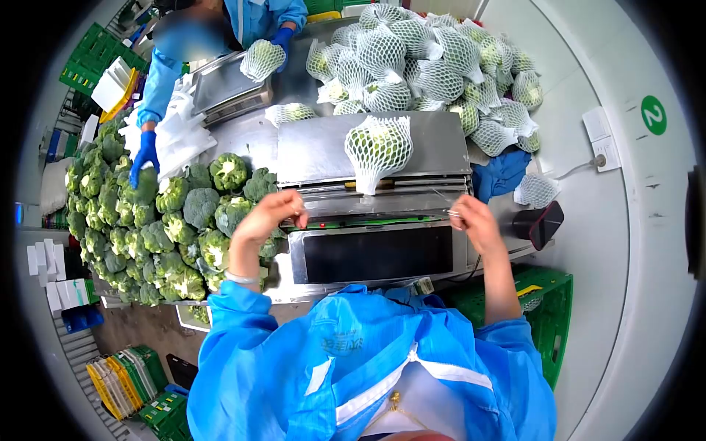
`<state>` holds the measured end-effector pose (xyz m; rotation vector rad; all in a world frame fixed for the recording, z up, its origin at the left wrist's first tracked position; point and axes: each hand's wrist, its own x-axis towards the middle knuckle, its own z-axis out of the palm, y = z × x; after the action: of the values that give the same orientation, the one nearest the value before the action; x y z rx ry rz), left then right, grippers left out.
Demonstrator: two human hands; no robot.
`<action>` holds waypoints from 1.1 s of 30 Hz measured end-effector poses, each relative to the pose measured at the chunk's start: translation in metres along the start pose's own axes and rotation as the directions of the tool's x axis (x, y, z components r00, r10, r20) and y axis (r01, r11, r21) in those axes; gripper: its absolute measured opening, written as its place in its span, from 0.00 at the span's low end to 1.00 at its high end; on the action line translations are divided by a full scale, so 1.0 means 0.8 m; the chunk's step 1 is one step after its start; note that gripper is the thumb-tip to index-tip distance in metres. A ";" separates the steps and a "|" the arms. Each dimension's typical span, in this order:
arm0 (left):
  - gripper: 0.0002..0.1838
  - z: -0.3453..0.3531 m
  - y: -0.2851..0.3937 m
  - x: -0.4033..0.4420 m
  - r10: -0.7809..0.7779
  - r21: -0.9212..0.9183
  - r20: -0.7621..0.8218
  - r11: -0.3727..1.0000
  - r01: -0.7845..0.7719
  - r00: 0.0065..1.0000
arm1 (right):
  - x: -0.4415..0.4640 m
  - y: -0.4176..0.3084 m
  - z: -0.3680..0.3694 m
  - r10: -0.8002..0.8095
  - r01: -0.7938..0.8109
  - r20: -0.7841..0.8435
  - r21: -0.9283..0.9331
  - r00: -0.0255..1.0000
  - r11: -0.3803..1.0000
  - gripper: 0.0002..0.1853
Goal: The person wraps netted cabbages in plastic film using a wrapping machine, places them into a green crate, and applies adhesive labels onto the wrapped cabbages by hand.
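Note:
A broccoli head in a white foam net (379, 151) rests on the steel top plate (309, 151) of a wrapping machine, its gathered net end toward me. Between my hands a thin, glossy clear plastic film (382, 203) appears to stretch over the machine's front, though its edges are hard to see. My left hand (273, 214) is closed in a pinch at the film's left side. At its right side my right hand (476, 222) is also closed, with shiny strands by the fingertips. Below both hands lies a dark flat panel (379, 254).
Bare broccoli heads (200, 208) are piled on the left; netted ones (441, 77) are heaped at the back right. Across the table, a co-worker's gloved hand (282, 42) holds a netted head, and another glove (145, 156) touches the pile. A green crate (548, 309) stands beside me.

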<state>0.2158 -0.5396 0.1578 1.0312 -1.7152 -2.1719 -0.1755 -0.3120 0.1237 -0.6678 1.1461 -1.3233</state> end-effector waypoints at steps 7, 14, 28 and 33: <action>0.09 0.024 0.060 0.183 0.428 -0.140 -0.405 0.845 -0.517 0.808 | 0.153 -0.067 0.070 -0.680 0.486 -0.260 -0.532 0.685 0.693 0.08; 0.17 0.025 -0.034 0.258 0.147 -0.077 -0.202 0.983 -0.165 0.968 | 0.230 0.041 0.048 -0.291 0.020 -0.332 -0.627 0.897 0.779 0.19; 0.47 0.085 0.009 0.058 -0.293 -0.142 0.227 0.933 0.329 0.929 | 0.042 -0.031 0.110 0.119 0.038 0.161 -0.733 0.980 0.679 0.28; 0.42 0.126 -0.086 0.010 -0.538 -0.305 0.429 0.670 0.677 0.726 | -0.047 0.038 0.103 0.372 -0.364 -0.082 -0.479 0.925 0.799 0.20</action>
<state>0.1654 -0.4436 0.1007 1.3256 -0.8923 -3.0999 -0.0838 -0.2881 0.1351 -0.7640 1.5303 -0.6915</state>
